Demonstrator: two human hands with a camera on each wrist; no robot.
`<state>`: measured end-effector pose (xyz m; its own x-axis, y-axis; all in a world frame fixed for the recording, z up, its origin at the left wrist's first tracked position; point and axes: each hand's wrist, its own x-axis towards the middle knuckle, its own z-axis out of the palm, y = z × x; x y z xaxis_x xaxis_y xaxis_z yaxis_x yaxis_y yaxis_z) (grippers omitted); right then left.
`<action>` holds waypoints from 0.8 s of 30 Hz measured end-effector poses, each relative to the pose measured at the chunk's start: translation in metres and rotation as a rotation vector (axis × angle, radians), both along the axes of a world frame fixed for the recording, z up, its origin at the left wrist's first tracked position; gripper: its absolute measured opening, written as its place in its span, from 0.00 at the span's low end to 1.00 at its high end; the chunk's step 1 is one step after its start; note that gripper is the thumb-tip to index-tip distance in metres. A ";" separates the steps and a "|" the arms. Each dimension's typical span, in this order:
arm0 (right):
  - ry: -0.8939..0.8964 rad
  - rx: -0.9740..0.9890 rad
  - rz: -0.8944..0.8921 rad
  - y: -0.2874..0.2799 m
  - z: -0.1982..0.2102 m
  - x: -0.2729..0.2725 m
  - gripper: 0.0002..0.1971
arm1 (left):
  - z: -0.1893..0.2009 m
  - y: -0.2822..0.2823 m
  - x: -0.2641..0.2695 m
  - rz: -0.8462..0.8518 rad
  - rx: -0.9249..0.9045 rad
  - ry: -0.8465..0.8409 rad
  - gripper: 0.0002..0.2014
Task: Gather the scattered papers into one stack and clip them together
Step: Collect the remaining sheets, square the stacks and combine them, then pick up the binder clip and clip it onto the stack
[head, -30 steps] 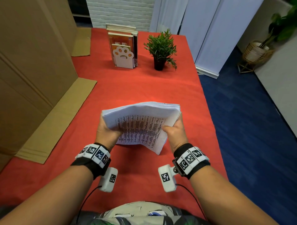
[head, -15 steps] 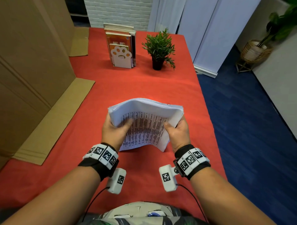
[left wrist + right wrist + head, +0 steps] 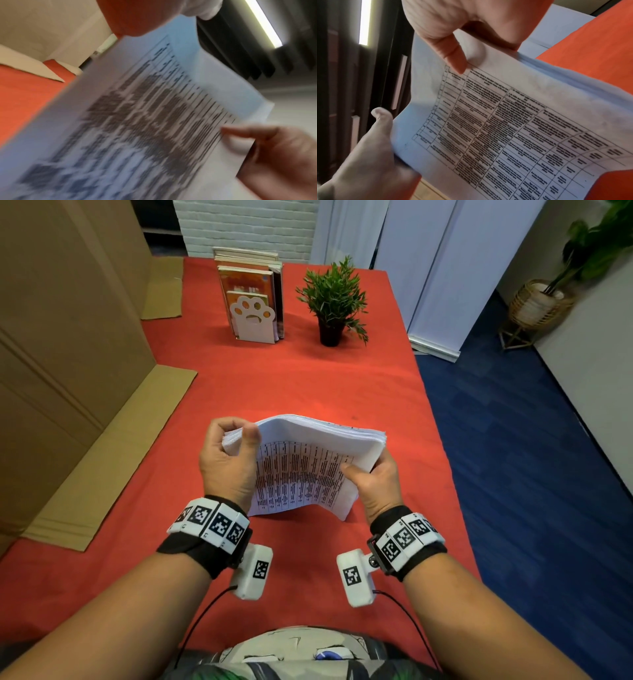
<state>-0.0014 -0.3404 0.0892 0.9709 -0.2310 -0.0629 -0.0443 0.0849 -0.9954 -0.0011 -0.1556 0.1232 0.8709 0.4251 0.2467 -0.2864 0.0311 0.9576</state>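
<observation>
Paper stack [image 3: 308, 460] gripped between left hand [image 3: 226, 463] and right hand [image 3: 373, 481].

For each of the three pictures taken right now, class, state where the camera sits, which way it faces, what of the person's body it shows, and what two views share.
Head: worn on the head, facing forward and down at the red table; shows both forearms, left hand, right hand.
Left wrist: looks along the left hand, across the stack of papers; shows the right hand.
Right wrist: looks along the right hand at the printed sheet; shows both hands.
Shared: every view shows the papers, gripped by both hands.
</observation>
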 end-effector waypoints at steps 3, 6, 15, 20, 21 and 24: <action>0.080 0.006 0.069 -0.005 -0.011 0.003 0.16 | -0.027 0.009 0.000 -0.095 0.011 0.117 0.15; 0.153 -0.136 0.162 -0.007 -0.027 0.003 0.09 | -0.053 0.016 0.003 -0.171 0.131 0.294 0.16; 0.090 -0.315 0.218 -0.016 -0.019 0.001 0.10 | -0.053 0.010 0.006 -0.213 0.175 0.411 0.17; 0.318 -0.550 0.262 -0.051 -0.040 -0.004 0.09 | -0.074 0.007 -0.004 -0.276 0.213 0.677 0.13; 0.363 -0.606 0.217 -0.063 -0.043 -0.007 0.08 | -0.081 0.007 -0.007 -0.266 0.230 0.729 0.15; 0.527 -0.925 0.100 -0.101 -0.048 -0.017 0.10 | -0.105 0.009 -0.015 -0.254 0.297 0.873 0.19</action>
